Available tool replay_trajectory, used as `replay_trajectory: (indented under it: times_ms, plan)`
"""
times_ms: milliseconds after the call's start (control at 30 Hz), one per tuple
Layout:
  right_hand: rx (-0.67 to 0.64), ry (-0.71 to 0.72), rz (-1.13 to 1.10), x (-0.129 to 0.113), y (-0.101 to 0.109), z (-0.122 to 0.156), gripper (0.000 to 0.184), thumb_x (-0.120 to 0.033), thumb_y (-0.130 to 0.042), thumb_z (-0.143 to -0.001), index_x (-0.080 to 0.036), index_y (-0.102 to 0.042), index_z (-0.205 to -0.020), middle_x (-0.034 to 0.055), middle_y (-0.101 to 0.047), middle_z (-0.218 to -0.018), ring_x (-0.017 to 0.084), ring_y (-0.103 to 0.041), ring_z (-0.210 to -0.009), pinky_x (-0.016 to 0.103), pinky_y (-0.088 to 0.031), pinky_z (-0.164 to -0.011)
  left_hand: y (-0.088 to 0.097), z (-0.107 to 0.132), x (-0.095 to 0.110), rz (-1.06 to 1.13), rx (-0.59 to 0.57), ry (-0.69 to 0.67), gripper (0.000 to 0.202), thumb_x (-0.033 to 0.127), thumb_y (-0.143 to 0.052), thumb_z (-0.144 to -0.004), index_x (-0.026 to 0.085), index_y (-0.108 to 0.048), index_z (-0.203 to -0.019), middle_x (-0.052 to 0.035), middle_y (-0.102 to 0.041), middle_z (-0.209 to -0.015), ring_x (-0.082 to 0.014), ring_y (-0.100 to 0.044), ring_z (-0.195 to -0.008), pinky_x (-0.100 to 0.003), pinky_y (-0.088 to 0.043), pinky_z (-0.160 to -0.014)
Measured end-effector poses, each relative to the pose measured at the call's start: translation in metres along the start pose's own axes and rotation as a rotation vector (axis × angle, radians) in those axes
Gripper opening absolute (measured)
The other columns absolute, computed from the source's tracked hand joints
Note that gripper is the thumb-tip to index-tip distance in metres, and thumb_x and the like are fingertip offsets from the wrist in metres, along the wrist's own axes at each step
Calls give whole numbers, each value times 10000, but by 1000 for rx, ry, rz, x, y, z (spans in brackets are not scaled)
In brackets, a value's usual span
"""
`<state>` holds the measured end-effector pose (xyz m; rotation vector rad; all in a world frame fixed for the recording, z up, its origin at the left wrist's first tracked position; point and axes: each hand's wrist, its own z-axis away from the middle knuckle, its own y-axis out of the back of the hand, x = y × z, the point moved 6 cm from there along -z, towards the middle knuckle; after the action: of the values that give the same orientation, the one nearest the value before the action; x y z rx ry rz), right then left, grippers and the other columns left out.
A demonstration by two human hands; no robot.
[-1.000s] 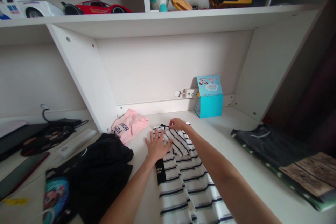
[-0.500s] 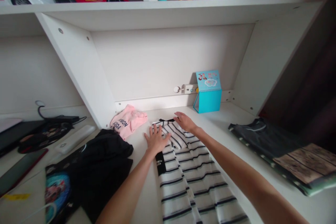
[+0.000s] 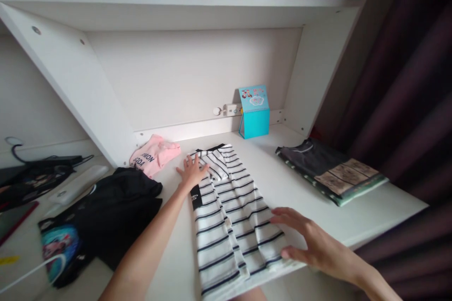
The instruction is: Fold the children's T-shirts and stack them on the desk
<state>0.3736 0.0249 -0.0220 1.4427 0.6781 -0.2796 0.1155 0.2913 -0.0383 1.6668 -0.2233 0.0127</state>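
Observation:
A white shirt with black stripes (image 3: 236, 225) lies lengthwise on the white desk, its sides and a sleeve folded inward. Its bottom end reaches the desk's front edge. My left hand (image 3: 191, 171) rests with fingers spread on the upper left of the shirt, near the collar. Lower down, my right hand (image 3: 303, 235) is at the shirt's right edge, fingers apart and curved, thumb near the hem. I see nothing held in it. A black patch with white lettering (image 3: 196, 196) shows just below my left hand.
To the left lie a crumpled pink garment (image 3: 155, 155) and a black garment (image 3: 120, 211). A folded dark grey shirt (image 3: 328, 167) is on the right. A blue desk calendar (image 3: 256, 122) stands at the back. Toys sit on the shelf (image 3: 197, 2) above; a dark curtain (image 3: 399, 103) hangs at right.
My right hand has moved from the collar down along the shirt's right side to near its lower end. My left hand stays by the collar. The view has turned to the right.

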Motion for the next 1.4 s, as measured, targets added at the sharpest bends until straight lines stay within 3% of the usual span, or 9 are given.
replay_trajectory:
  times_ms: [133,233,333,433,533,867,1133,1267,1400]
  plan:
    - [34,3,-25,-9,-8,28,431,-429,-577,-785,-232,-565,-1169,105,-481,-1248,224,-515,-1108,321,-426,-948,13,8,40,-33,101,-226,551,444,-292,-883,222,-282,-1388,-110,-241,-1463,-327,-140,-1345,-590,-170,-1017]
    - [79,24,-42,-9,-11,32,365,-390,-569,-804,-246,-570,-1140,96,-484,-1224,204,-544,-1060,302,-458,-905,7,16,77,21,-14,-450,477,401,-251,-908,253,-356,-1349,-48,-299,-1445,-255,-173,-1346,-463,-207,-1054]
    - [178,64,-59,-10,-12,32,242,-354,-462,-877,-240,-597,-1042,79,-556,-1084,169,-593,-938,266,-499,-812,-3,19,95,44,-100,-519,477,406,-248,-907,274,-358,-1352,-15,-285,-1454,-245,-199,-1339,-421,-211,-1058]
    - [281,122,-16,-15,-13,34,222,-325,-438,-893,-247,-604,-1018,55,-603,-940,156,-610,-853,239,-517,-732,-9,18,94,41,-124,-483,478,421,-243,-902,315,-343,-1358,20,-253,-1466,-254,-193,-1339,-443,-185,-1059]
    - [352,164,69,-17,-14,39,224,-308,-489,-872,-253,-594,-1063,50,-613,-944,161,-609,-879,240,-516,-751,-11,17,91,50,-128,-475,479,446,-237,-899,347,-327,-1359,51,-241,-1469,-240,-171,-1346,-439,-167,-1063]
    - [461,259,237,-25,-12,45,254,-187,-410,-884,-211,-529,-1107,54,-610,-836,163,-601,-747,258,-512,-642,-15,14,89,31,-95,-500,488,469,-225,-901,330,-338,-1355,31,-252,-1466,-240,-184,-1341,-449,-193,-1051]
    - [581,120,400,-31,-21,35,191,-197,-372,-851,-201,-515,-978,29,-571,-690,152,-578,-565,254,-469,-506,-13,14,89,26,-75,-484,485,471,-227,-897,348,-342,-1352,42,-262,-1462,-247,-201,-1336,-451,-189,-1055]
    - [617,60,439,-26,-21,37,264,-137,-353,-795,-208,-467,-1022,41,-610,-755,162,-619,-613,249,-473,-506,-14,12,87,34,-103,-449,479,471,-239,-892,369,-339,-1349,57,-249,-1466,-247,-173,-1345,-459,-176,-1056]
    - [595,-51,414,-19,-21,33,244,-99,-355,-716,-234,-437,-903,8,-590,-689,159,-609,-573,246,-457,-473,-15,9,87,37,-119,-441,486,476,-234,-892,369,-323,-1358,51,-232,-1472,-257,-149,-1350,-479,-165,-1052]
